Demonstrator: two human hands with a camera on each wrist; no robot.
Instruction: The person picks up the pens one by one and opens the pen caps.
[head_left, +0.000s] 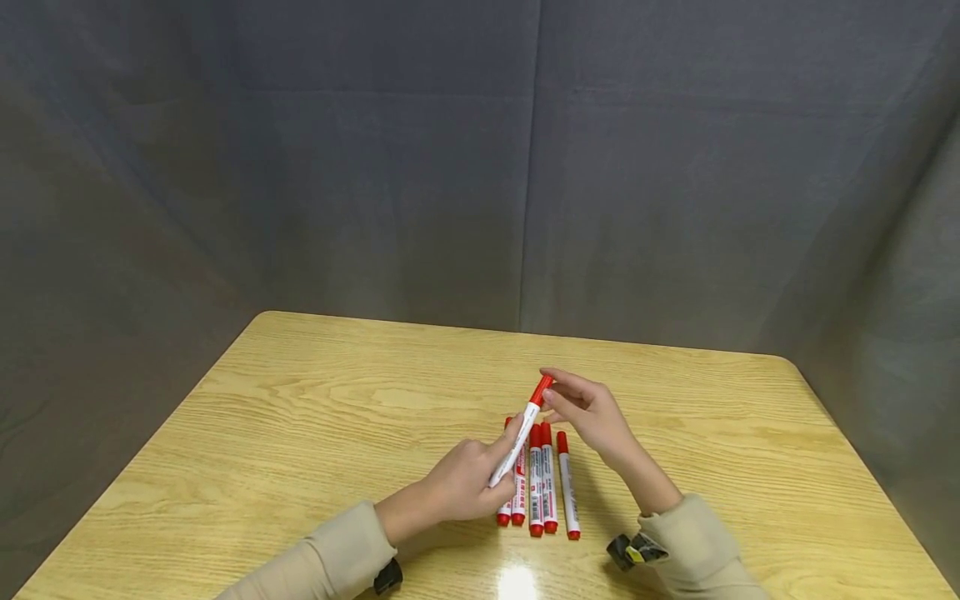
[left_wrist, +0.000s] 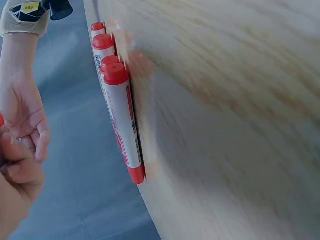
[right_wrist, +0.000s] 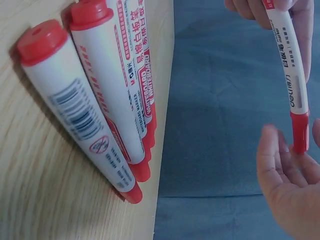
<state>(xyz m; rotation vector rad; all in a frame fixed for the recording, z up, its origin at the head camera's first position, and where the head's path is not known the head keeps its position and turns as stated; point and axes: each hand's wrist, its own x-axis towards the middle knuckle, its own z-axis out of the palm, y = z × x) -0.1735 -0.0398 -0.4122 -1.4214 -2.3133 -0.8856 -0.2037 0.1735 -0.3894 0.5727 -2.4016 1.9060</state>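
Note:
My left hand (head_left: pixel 467 483) grips a red-and-white whiteboard marker (head_left: pixel 517 448) by its lower body, tilted with the red cap (head_left: pixel 539 390) up and to the right. In the right wrist view the marker's barrel (right_wrist: pixel 291 65) shows black lettering. My right hand (head_left: pixel 600 423) is at the cap end, its fingers loosely bent around the cap, and a gap shows beside the thumb in the right wrist view. Beneath the hands, several more red-capped whiteboard markers (head_left: pixel 536 492) lie side by side on the table, partly covered by the left hand.
One marker (head_left: pixel 568 493) lies slightly apart at the right end of the row. The wooden table (head_left: pixel 300 417) has rounded far corners. Dark grey cloth (head_left: pixel 405 183) hangs behind it and at both sides. Wrist devices (head_left: pixel 636 550) sit by both cuffs.

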